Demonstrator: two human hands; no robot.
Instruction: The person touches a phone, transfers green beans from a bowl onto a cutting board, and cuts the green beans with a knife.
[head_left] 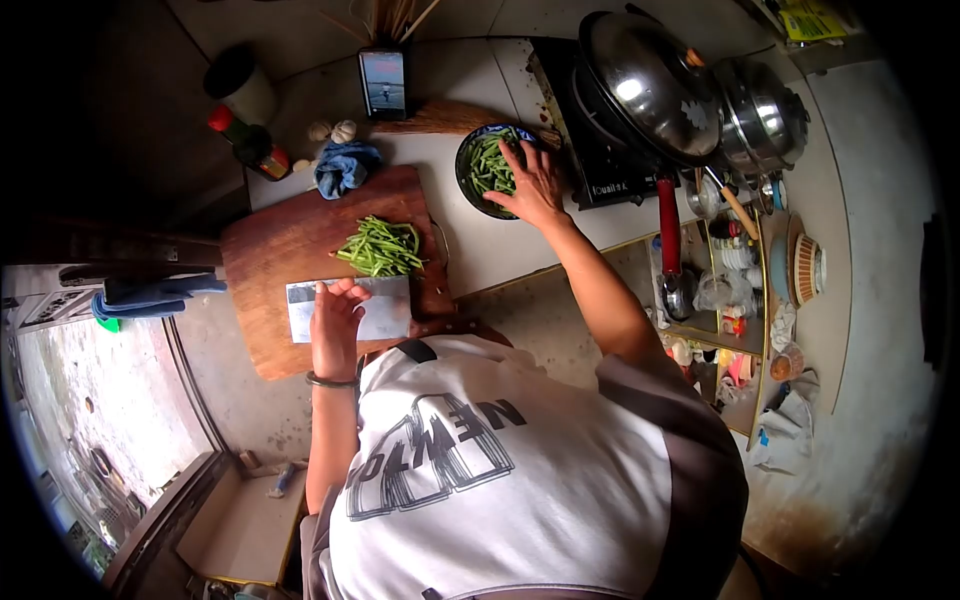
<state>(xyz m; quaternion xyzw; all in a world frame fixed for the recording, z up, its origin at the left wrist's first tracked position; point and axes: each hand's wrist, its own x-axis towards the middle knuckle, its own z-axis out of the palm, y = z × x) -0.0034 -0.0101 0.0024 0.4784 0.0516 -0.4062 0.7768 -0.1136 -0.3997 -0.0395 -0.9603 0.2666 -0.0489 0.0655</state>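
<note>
Right hand (538, 187) reaches out over the bowl (462, 185) in the head view, its fingers spread at the cut green pieces (490, 165) inside; whether the fingertips pinch any, I cannot tell. Left hand (337, 320) is loosely curled above the cleaver blade (388, 308), fingertips drawn close together; whether they touch the metal or hold something small is unclear. That blade lies flat on the chopping board (268, 250), its long axis running left to right across the person's front. Just beyond it sits the green bean pile (380, 247), ahead and slightly right of the left hand, which is clearly the nearer of the two. From this pile, the bowl stands off the board, forward and to the right, under the right hand
</note>
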